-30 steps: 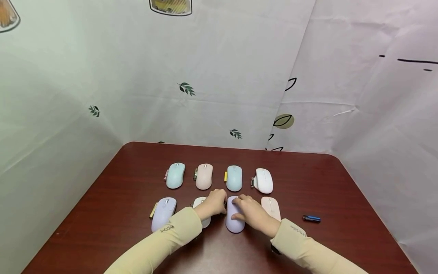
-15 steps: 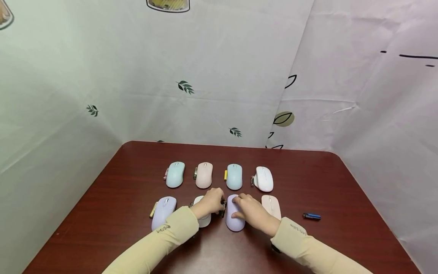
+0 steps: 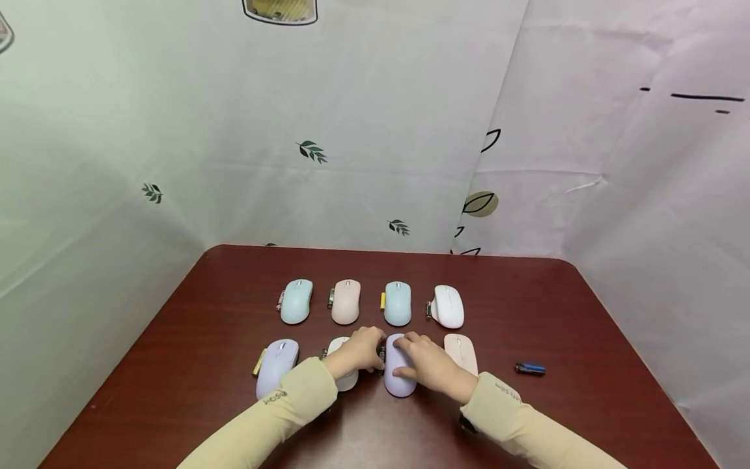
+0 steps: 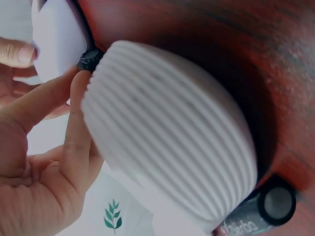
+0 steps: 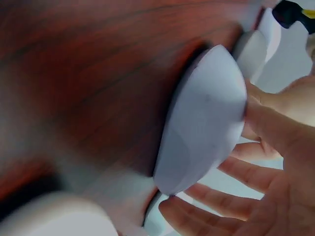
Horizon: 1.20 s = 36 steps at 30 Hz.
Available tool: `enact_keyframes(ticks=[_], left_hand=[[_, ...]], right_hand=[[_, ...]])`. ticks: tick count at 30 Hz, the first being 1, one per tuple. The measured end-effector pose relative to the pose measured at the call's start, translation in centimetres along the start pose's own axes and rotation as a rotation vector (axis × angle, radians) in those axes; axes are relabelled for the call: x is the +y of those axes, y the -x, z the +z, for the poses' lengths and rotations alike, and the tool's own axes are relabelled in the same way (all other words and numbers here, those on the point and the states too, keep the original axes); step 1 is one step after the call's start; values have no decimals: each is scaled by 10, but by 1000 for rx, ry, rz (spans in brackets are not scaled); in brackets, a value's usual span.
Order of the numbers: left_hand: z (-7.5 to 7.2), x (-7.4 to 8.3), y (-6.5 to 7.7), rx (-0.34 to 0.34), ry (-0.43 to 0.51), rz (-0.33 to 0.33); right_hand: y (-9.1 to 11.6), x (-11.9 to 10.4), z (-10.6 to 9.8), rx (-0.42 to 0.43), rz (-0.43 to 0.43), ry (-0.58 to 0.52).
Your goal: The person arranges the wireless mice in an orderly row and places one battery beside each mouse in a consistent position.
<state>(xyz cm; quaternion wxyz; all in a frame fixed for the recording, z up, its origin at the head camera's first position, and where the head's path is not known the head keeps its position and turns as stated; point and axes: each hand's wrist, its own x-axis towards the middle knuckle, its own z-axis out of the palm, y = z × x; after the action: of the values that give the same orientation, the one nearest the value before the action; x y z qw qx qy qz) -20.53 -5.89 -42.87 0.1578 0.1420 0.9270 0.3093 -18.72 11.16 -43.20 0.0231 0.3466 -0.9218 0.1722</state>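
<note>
My right hand (image 3: 430, 363) holds a lavender computer mouse (image 3: 400, 374), its thumb and fingers spread around the sides, as the right wrist view also shows with the mouse (image 5: 204, 118). Against the left side of that mouse sits a dark battery (image 4: 90, 59). The fingertips of my left hand (image 3: 360, 348) are at this battery and seem to pinch it; most of it is hidden. Under my left wrist lies a white mouse (image 3: 348, 383), whose ribbed side fills the left wrist view. Another battery (image 4: 256, 209) lies at its far side.
Behind stands a row of mice, such as a pale blue mouse (image 3: 398, 303) and a white mouse (image 3: 448, 307), each with a battery at its left. A lavender mouse (image 3: 277, 368) is front left, a pink mouse (image 3: 460, 352) front right. A blue battery (image 3: 530, 369) lies farther right.
The left hand shifted slightly left with the dark battery half a second ago, then came back right, bringing it against the lavender mouse. The right hand stays on the mouse.
</note>
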Motion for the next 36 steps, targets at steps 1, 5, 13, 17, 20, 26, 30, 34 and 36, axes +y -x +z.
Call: enact_keyframes(ticks=[1, 5, 13, 17, 20, 26, 30, 34, 36], left_hand=[[0, 0, 1, -1, 0, 13], [1, -2, 9, 2, -8, 74], [1, -1, 24, 57, -93, 155], [-2, 4, 29, 60, -86, 158], [-3, 11, 32, 53, -47, 157], [-1, 27, 33, 97, -165, 225], [3, 39, 29, 116, -155, 259], [7, 54, 20, 140, -141, 281], [9, 61, 15, 155, -147, 287]], right_hand=[[1, -1, -2, -11, 6, -18], [6, -2, -9, -45, 20, -78], [14, 12, -25, -33, 15, -111], [16, 27, -35, -6, 27, -149], [17, 39, -42, 20, 60, -196], [18, 62, -52, 92, 116, -167], [22, 79, -56, 106, 135, -106], [27, 98, -59, 119, 138, -88], [30, 107, -62, 129, 142, -79]])
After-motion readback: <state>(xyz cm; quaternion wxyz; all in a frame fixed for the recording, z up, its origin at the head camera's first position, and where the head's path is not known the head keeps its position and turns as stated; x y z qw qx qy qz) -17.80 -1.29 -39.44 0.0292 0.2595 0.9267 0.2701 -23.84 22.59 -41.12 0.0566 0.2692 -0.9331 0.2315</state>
